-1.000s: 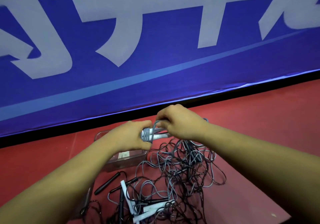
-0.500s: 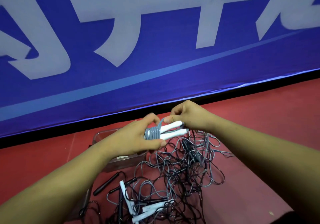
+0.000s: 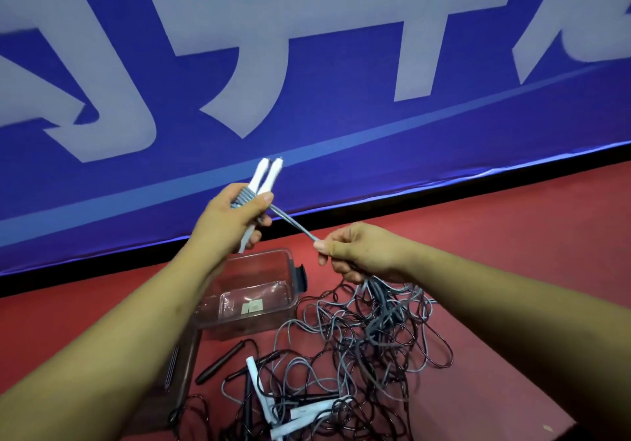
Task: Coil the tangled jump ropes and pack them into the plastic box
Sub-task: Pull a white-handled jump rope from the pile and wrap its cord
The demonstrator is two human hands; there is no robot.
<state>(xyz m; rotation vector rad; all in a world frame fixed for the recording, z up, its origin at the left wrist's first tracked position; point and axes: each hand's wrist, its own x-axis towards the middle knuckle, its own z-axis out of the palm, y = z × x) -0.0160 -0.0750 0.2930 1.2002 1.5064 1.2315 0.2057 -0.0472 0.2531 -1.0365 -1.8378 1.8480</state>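
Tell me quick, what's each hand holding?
Left hand: closed, gripping the white handles wrapped in grey rope.
Right hand: closed, pinching the grey rope's loose length.

Ahead of you, the blue banner [image 3: 341,167] carries large pale-grey characters [image 3: 259,37], broad strokes in what looks like Chinese script. The top and side edges of your view cut them off, so you cannot read any of them whole. The middle shape shows a long bar crossing two downstrokes, the left one hooked. On the clear box [image 3: 239,326] sit small white stickers [image 3: 252,307], too small to read.
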